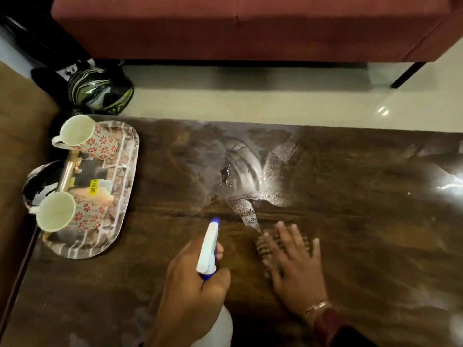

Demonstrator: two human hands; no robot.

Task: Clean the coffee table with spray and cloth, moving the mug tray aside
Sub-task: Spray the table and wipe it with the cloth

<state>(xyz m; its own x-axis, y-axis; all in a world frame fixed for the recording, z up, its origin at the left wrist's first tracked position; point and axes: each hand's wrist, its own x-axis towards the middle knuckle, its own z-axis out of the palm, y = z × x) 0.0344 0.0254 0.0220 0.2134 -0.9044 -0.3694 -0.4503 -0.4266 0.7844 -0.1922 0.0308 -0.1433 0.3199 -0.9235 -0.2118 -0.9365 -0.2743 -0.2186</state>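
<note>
The dark wooden coffee table [350,221] carries a whitish wet smear [250,171] across its middle. My left hand [195,284] grips a white spray bottle [209,249] with a blue nozzle that points at the smear. My right hand [293,261] lies flat, fingers spread, on a brown striped cloth [263,249] pressed to the tabletop; the motion blurs it. At the table's left end sits the mug tray [125,196], glossy and patterned, with two floral mugs [82,136] [62,212] on it.
A red sofa [250,28] stands beyond the table across a strip of pale floor. A dark helmet [100,91] lies on the floor near the table's far left corner. A small dark dish [37,184] sits left of the tray.
</note>
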